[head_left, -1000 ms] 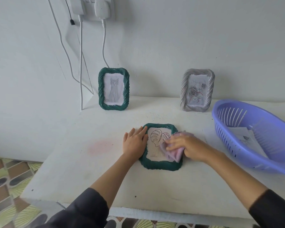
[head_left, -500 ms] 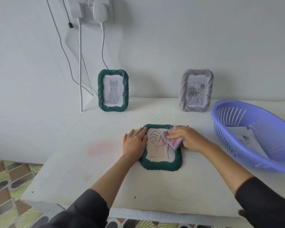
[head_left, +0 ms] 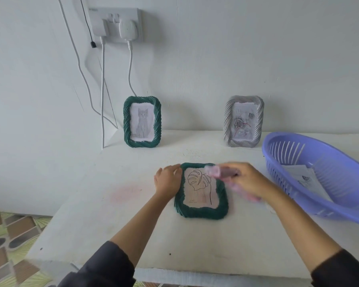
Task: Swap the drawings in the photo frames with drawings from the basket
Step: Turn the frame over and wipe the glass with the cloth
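A green photo frame (head_left: pixel 201 211) lies flat on the white table (head_left: pixel 133 235) with a leaf drawing (head_left: pixel 199 186) in it. My left hand (head_left: pixel 168 181) presses on its left edge. Blurred with motion, my right hand (head_left: pixel 247 181) holds a pink cloth (head_left: pixel 212 169) over the frame's top right corner. A second green frame (head_left: pixel 142 122) with a cat drawing and a grey frame (head_left: pixel 244 121) with a rose drawing stand upright against the wall. The purple basket (head_left: pixel 340 206) at the right holds paper drawings (head_left: pixel 305 179).
A wall socket (head_left: pixel 116 23) with plugs and white cables (head_left: pixel 102 90) hangs above the table's back left corner. The table's left edge drops to a patterned tile floor (head_left: pixel 6 245). A faint pink stain (head_left: pixel 125 192) marks the table left of the flat frame.
My right hand has swept the pink cloth from the flat frame's lower right up to its top right corner. My left hand has stayed on the frame's left edge.
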Available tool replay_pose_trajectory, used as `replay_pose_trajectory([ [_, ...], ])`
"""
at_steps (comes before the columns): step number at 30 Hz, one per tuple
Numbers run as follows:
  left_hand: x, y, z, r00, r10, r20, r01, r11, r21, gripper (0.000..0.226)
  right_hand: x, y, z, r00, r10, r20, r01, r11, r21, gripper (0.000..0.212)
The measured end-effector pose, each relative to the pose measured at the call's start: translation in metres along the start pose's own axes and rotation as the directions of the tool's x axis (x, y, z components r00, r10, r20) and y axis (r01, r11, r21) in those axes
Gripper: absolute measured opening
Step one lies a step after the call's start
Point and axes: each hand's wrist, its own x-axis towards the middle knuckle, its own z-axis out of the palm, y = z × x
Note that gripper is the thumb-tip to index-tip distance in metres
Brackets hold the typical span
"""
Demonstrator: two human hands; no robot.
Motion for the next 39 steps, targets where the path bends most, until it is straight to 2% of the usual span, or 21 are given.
replay_pose_trajectory([
  [2,-0.011,0.019,-0.004,0.993,0.017,-0.114,-0.037,0.984,-0.176,0.040,0.004,-0.014,-0.001,0.983,0.086,-0.160,-0.042,0.966,0.256,0.040],
  [3,-0.017,0.030,-0.006,0.997,0.039,-0.065,-0.057,0.952,-0.301,0.044,0.007,-0.021,0.002,0.976,0.145,-0.163,-0.073,0.921,0.383,0.036],
  [5,-0.030,0.049,-0.009,0.981,0.091,0.172,0.020,0.832,-0.554,0.052,0.012,-0.033,0.015,0.969,0.225,-0.104,-0.127,0.812,0.569,0.028],
  [6,-0.034,0.054,-0.010,0.959,0.089,0.267,0.116,0.740,-0.663,0.050,0.015,-0.036,0.022,0.964,0.253,-0.081,-0.150,0.769,0.621,0.025],
  [8,-0.038,0.058,-0.014,0.944,0.043,0.327,0.248,0.561,-0.790,0.037,0.017,-0.042,0.035,0.957,0.285,-0.050,-0.175,0.707,0.685,0.021],
  [10,-0.038,0.053,-0.021,0.957,-0.033,0.288,0.262,0.526,-0.809,0.026,0.019,-0.040,0.042,0.967,0.251,-0.042,-0.152,0.703,0.695,0.016],
  [12,-0.033,0.039,-0.035,0.968,-0.104,0.228,0.244,0.593,-0.768,0.023,0.019,-0.033,0.043,0.968,0.239,-0.071,-0.146,0.774,0.616,0.016],
  [14,-0.022,0.015,-0.058,0.973,-0.173,0.152,0.229,0.654,-0.721,0.021,0.018,-0.018,0.039,0.938,0.290,-0.188,-0.174,0.867,0.467,0.026],
  [16,-0.011,-0.016,-0.084,0.969,-0.238,0.065,0.224,0.735,-0.641,0.023,0.014,0.000,0.033,0.889,0.328,-0.319,-0.219,0.917,0.333,0.035],
  [19,0.000,-0.062,-0.109,0.949,-0.314,-0.007,0.286,0.873,-0.396,0.026,0.004,0.026,0.029,0.829,0.322,-0.458,-0.255,0.945,0.203,0.034],
  [22,0.003,-0.084,-0.113,0.937,-0.350,0.012,0.340,0.900,-0.272,0.029,-0.003,0.041,0.037,0.796,0.293,-0.529,-0.253,0.956,0.149,0.032],
  [25,0.006,-0.081,-0.111,0.956,-0.283,-0.072,0.280,0.959,-0.052,0.032,-0.006,0.048,0.045,0.800,0.258,-0.542,-0.223,0.966,0.131,0.033],
  [27,0.005,-0.077,-0.107,0.956,-0.248,-0.155,0.269,0.954,0.130,0.040,-0.007,0.050,0.047,0.815,0.227,-0.533,-0.205,0.974,0.100,0.035],
  [29,0.000,-0.076,-0.102,0.938,-0.228,-0.263,0.305,0.902,0.307,0.050,-0.009,0.051,0.048,0.830,0.195,-0.522,-0.199,0.979,0.049,0.035],
  [30,-0.002,-0.074,-0.100,0.933,-0.174,-0.316,0.293,0.877,0.381,0.052,-0.009,0.052,0.049,0.838,0.178,-0.516,-0.199,0.980,0.015,0.035],
  [32,-0.006,-0.070,-0.091,0.934,0.002,-0.356,0.172,0.873,0.456,0.053,-0.009,0.054,0.050,0.856,0.133,-0.500,-0.198,0.977,-0.078,0.034],
  [34,-0.010,-0.066,-0.079,0.959,0.109,-0.260,0.039,0.861,0.506,0.054,-0.009,0.054,0.051,0.877,0.090,-0.472,-0.194,0.965,-0.176,0.033],
  [35,-0.012,-0.067,-0.073,0.976,0.109,-0.188,0.009,0.845,0.535,0.055,-0.009,0.054,0.052,0.887,0.074,-0.456,-0.190,0.958,-0.214,0.032],
  [37,-0.016,-0.074,-0.062,0.996,0.043,-0.076,0.010,0.806,0.592,0.058,-0.009,0.055,0.054,0.905,0.048,-0.422,-0.178,0.945,-0.275,0.033],
  [39,-0.017,-0.080,-0.059,0.999,-0.013,-0.045,0.038,0.788,0.615,0.060,-0.010,0.055,0.056,0.921,0.030,-0.389,-0.169,0.929,-0.328,0.035],
])
